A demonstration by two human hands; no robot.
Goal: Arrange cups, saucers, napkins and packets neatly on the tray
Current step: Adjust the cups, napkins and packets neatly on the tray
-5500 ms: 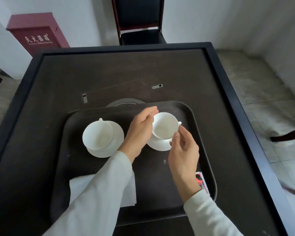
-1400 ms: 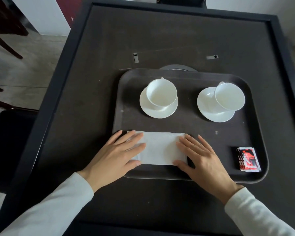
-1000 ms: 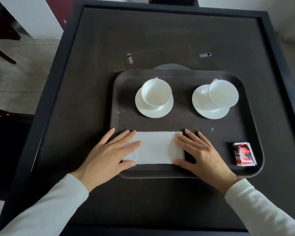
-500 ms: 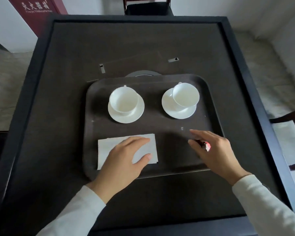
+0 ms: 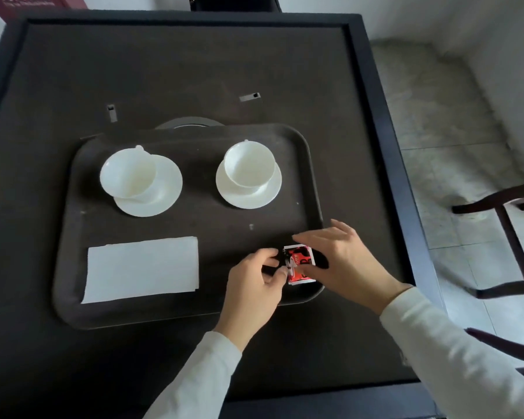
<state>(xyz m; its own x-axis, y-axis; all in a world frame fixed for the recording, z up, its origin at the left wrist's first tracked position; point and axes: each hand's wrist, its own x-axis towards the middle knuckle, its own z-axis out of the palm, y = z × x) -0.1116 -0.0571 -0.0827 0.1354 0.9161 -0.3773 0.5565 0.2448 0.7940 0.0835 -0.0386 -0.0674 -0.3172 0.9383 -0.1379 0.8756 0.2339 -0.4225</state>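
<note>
We see dim, soft daylight, brighter on the floor (image 5: 454,122) at right; the hands cast faint shadows, edges bow from the wide lens, and everything looks slightly soft.

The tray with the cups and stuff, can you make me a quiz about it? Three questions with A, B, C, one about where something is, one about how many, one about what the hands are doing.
1. Where is the white napkin on the tray?
A. near left part
B. far right corner
C. under a cup

2. How many cups sit on saucers?
A. one
B. two
C. three

3. What are both hands doing?
A. lifting a cup
B. folding the napkin
C. touching the red packets

Answers:
1 A, it lies flat below the left cup.
2 B, the left cup and the right cup.
3 C, the left hand and right hand meet at the packets.
</note>
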